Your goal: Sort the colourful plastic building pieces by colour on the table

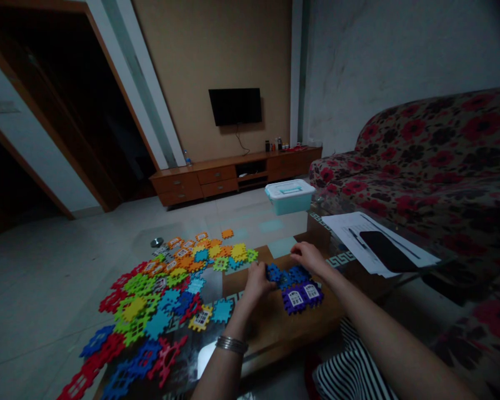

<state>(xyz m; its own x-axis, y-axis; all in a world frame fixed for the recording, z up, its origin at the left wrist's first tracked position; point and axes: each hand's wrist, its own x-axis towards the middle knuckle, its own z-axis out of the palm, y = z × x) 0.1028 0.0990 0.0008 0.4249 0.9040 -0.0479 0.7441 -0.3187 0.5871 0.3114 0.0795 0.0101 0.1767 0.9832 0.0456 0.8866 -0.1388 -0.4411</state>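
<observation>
worktop [270,330] edge at 6 o'clock with room, blue tiles [296,275] sit between left hand [258,279] (9) and right hand [310,259] (1), grips unclear.

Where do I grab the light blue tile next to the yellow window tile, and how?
I'd pinch the light blue tile by the teeth on its right edge, coming from the right with the left hand. It seems to lie flat, its teeth stick out, and the yellow tile crowds its left side.
</observation>
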